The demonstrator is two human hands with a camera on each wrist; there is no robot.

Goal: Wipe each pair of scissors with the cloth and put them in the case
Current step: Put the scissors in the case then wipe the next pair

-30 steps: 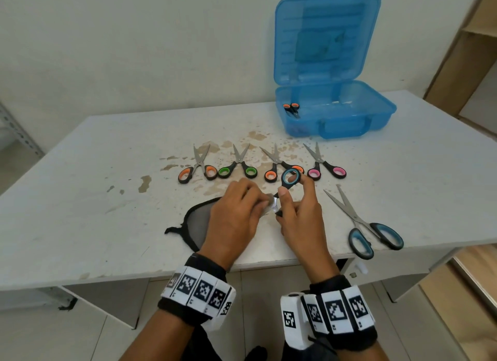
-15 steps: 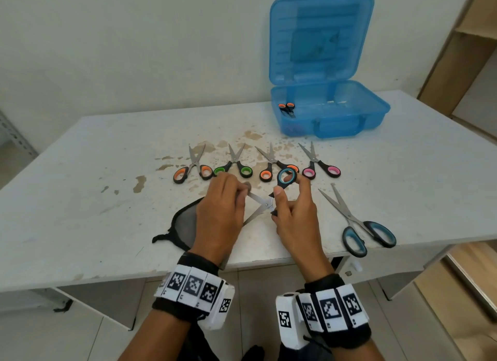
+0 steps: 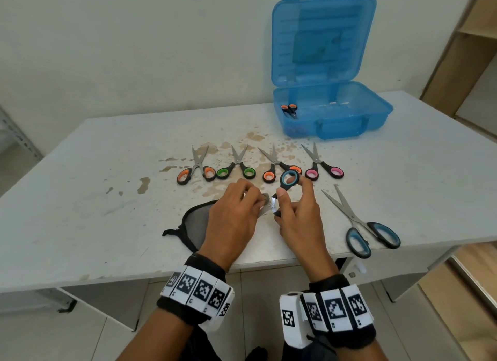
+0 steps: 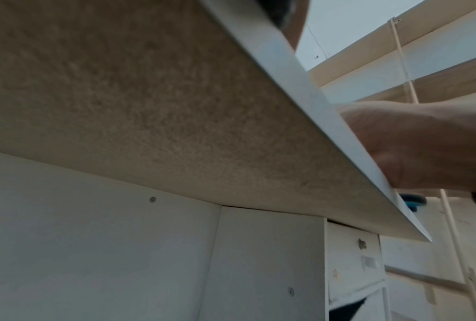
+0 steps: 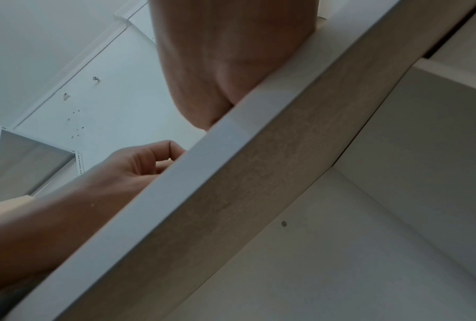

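My right hand [image 3: 293,187] grips a pair of blue-handled scissors [image 3: 289,179] by the handle, just above the table's front. My left hand [image 3: 262,199] pinches a dark grey cloth [image 3: 196,224] around their blades near the pivot, which hides most of the blades. The rest of the cloth lies on the table under that hand. An open blue case [image 3: 376,115] stands at the back right with one orange-handled pair [image 3: 289,109] inside. Both wrist views look up from below the table edge. The right wrist view shows my left hand's curled fingers [image 5: 148,160].
Beyond my hands, orange [image 3: 196,169], green [image 3: 236,169], orange [image 3: 270,172] and pink [image 3: 324,168] small scissors lie in a row. A large blue-handled pair [image 3: 360,223] lies near the front right edge. The white table [image 3: 80,185] has brown stains. A wooden shelf stands at the right.
Half a second ago my left hand had drawn the cloth out along one open blade. It is now back near the pivot, and the blades are covered again. My right hand has kept hold of the handle.
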